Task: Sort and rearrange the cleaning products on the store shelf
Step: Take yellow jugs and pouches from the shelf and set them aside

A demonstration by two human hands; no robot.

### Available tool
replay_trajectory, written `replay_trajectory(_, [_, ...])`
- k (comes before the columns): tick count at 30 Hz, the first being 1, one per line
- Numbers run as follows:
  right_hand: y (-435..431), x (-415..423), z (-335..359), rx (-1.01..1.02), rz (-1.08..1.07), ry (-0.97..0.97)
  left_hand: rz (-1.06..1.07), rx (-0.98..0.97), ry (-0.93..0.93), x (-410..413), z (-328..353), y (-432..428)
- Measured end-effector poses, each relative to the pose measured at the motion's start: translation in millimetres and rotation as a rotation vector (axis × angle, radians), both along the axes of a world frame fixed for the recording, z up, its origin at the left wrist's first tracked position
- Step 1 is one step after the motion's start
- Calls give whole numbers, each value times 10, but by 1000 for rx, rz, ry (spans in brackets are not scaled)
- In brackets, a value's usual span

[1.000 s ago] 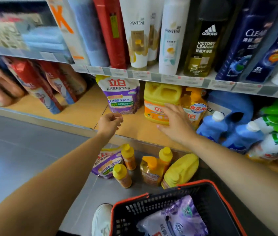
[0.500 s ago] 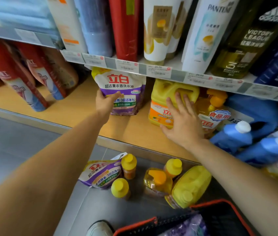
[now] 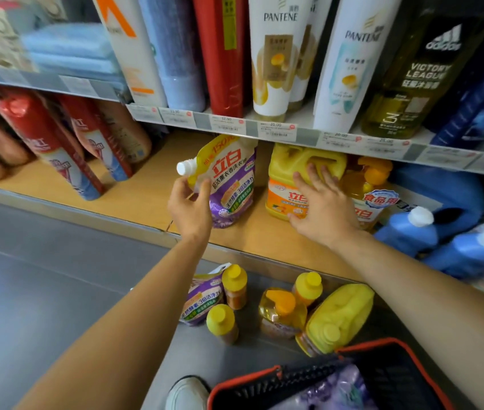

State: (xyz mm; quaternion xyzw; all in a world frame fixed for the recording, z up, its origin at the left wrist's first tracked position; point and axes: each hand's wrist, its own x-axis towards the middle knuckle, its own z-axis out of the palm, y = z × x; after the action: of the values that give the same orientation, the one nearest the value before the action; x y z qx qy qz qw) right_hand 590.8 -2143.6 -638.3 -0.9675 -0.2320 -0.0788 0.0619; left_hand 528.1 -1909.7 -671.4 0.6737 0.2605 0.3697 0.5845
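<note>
Down at the feet, the basket [image 3: 382,377] waits, and spare yellow bottles [image 3: 308,306] plus a purple pouch [image 3: 202,300] sit on the floor. Up on the bottom shelf [image 3: 134,202], the left hand [image 3: 189,207] has its grip clamped on the spout corner of the purple refill pouch [image 3: 231,184], tilting it. The right hand [image 3: 323,208] lies flat, fingers spread, against the yellow jug [image 3: 285,179]. Shelf straightening is under way; next, I'd say, stand the pouch upright beside the jug.

A purple and yellow pouch [image 3: 230,184] with a white cap stands left of a yellow jug [image 3: 297,179] bearing an orange label; the shelf [image 3: 134,196] is tan, the basket [image 3: 382,377] black, orange-rimmed.
</note>
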Motion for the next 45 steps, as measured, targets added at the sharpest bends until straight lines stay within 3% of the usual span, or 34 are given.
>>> replay_trajectory(6, [-33,20,104,-48,28,91,-72,200,205,-113,243,18])
replay_trajectory(19, [-169,96,415,-87,109,481,-152,797,389,-672,1269,136])
replay_trajectory(22, [-191,-31,631,114,139,501,-240,824,373,-860,1527,144])
replay_trajectory(25, [-318,-414,848,469,146,349,-341,892,335,-1022,1781,73])
replay_trajectory(29, [-606,-1009,1274,815,15,25,-506,869,249,-1220,2105,-172])
replay_trajectory(31, [-758,-1212,1543,924,32,-18,-598,878,224,-1318,2251,-374])
replay_trajectory(38, [-1162,-1671,2061,698,289,250,-825,786,171,-1583,2378,-1173])
replay_trajectory(45, [-1746,-1942,1763,739,263,365,-1005,421,158,-1904,1886,-1822])
